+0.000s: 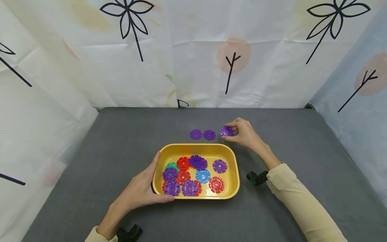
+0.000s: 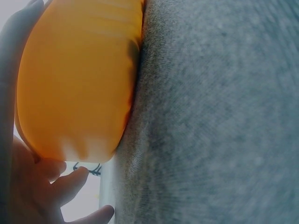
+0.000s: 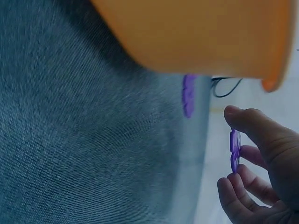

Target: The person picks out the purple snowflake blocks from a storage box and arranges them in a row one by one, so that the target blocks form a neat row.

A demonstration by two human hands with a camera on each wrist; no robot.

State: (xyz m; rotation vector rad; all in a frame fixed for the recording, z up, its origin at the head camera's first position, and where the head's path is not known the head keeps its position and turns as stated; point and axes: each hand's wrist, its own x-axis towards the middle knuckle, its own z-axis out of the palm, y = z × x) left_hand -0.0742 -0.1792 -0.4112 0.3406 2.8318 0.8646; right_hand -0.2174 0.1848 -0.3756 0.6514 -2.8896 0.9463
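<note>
A purple flower-shaped disc [image 1: 226, 131] is pinched between the thumb and fingers of my right hand [image 1: 243, 132], beyond the tray's back right corner. In the right wrist view this disc [image 3: 235, 150] is seen edge-on, over the table. Left of it, two purple discs [image 1: 196, 134] lie side by side on the table. My left hand [image 1: 140, 188] grips the left end of a yellow tray [image 1: 233, 174], thumb along the front rim and fingers along the left side. Inside lie several notched discs: purple ones [image 1: 219, 166], red ones [image 1: 216, 185], a blue one [image 1: 203, 175] and a green one [image 1: 171, 166].
The grey table [image 1: 121, 131] meets a white patterned cloth [image 1: 196, 74] at its back edge. More cloth hangs at the left and right sides. Black wrist devices [image 1: 257, 178] are worn on both arms, below light sleeves [image 1: 305, 201].
</note>
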